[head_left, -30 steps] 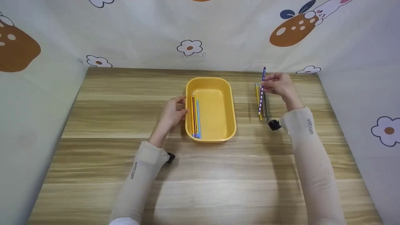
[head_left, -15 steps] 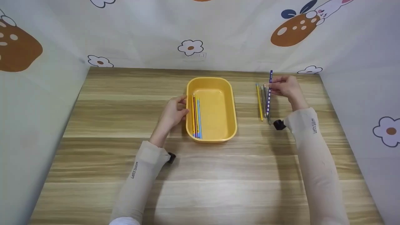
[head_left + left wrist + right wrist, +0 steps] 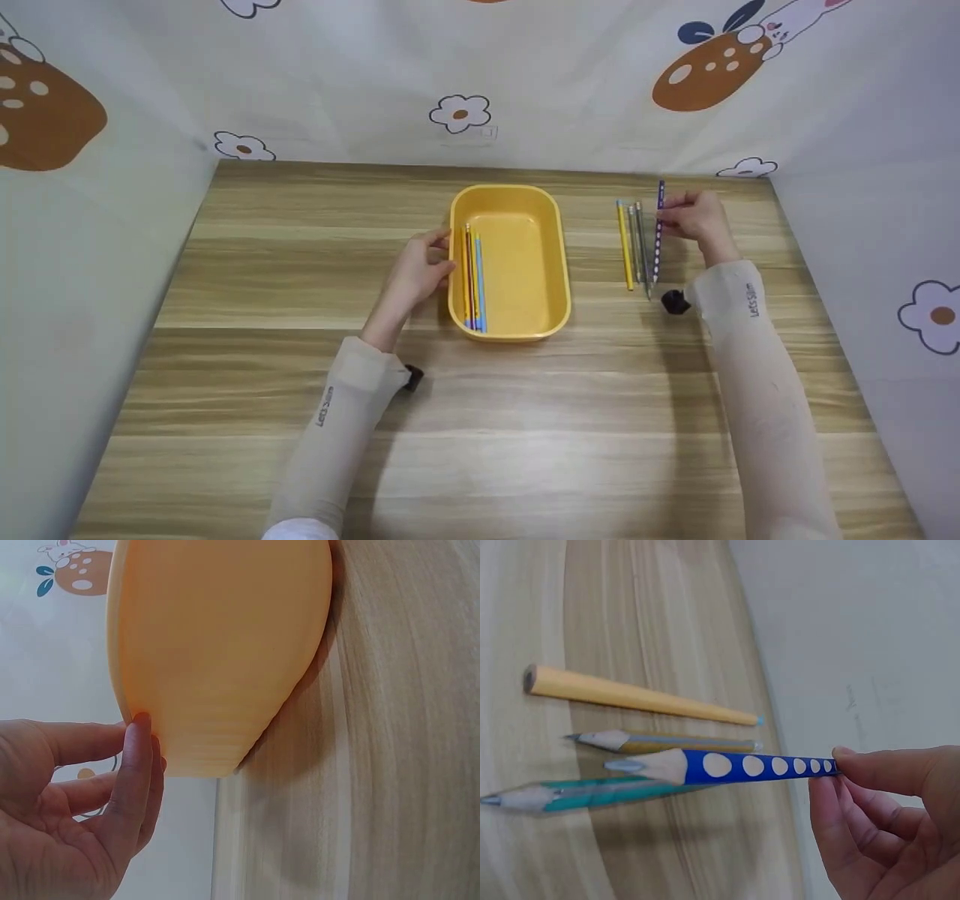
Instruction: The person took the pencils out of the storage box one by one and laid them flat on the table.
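At its left side, my left hand (image 3: 414,271) holds the rim of a yellow plastic tray (image 3: 564,285); in the left wrist view its fingertips (image 3: 138,736) lie against the outer wall. Several pencils (image 3: 481,289) lie lengthwise inside, along the tray's left wall. My right hand (image 3: 701,219) pinches a dark blue pencil (image 3: 658,244) with white spots near its far end. The right wrist view shows that pencil's sharpened tip pointing away from the hand. Just left of it lie a yellow pencil (image 3: 625,247), a brownish pencil (image 3: 660,742) and a green pencil (image 3: 592,793).
The wood-grain table (image 3: 510,435) is bordered by a patterned cloth (image 3: 337,90) at the back and both sides. A small black camera (image 3: 675,301) sits on the right wrist, another black camera (image 3: 412,377) on the left.
My right hand has carried the spotted pencil rightward, from above the other pencils to their right side, and a little toward me. The left hand and the tray stay in place.
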The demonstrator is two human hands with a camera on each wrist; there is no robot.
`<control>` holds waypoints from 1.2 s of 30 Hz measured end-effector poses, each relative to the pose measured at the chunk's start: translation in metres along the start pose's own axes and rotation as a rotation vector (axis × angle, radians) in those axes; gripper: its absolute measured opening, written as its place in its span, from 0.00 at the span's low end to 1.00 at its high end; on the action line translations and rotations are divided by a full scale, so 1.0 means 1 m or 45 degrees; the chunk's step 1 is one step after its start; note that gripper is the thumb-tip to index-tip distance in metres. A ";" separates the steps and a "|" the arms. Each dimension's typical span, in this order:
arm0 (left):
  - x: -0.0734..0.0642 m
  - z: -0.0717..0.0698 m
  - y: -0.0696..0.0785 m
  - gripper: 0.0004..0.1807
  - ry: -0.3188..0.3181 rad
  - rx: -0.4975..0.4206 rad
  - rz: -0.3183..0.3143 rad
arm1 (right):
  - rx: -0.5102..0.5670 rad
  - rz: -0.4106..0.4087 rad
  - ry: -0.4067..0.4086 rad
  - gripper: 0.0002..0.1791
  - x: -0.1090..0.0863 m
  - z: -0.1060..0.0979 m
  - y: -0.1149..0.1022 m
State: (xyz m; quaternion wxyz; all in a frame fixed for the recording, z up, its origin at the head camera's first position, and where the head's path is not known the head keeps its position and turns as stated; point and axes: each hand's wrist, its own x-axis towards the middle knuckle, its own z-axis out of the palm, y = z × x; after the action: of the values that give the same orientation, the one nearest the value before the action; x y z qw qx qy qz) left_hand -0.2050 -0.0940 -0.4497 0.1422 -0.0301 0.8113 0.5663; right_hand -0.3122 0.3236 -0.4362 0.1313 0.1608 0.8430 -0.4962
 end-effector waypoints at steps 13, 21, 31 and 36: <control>0.000 0.001 0.001 0.33 -0.005 0.000 -0.019 | -0.135 0.034 0.020 0.11 0.012 0.004 0.021; 0.001 0.001 0.002 0.33 -0.005 -0.008 -0.046 | -0.199 0.028 0.014 0.14 0.014 0.011 0.022; 0.000 0.001 0.002 0.33 0.005 -0.004 -0.041 | -0.247 0.039 -0.008 0.12 0.012 0.024 0.016; -0.001 0.001 0.002 0.33 0.010 -0.009 -0.027 | -0.270 0.037 -0.013 0.13 0.011 0.027 0.014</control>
State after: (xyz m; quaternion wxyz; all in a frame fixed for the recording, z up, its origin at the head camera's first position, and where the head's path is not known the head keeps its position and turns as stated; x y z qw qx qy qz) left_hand -0.2039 -0.0927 -0.4477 0.1450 -0.0413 0.8095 0.5675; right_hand -0.3145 0.3075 -0.4646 0.1590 0.1558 0.8878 -0.4029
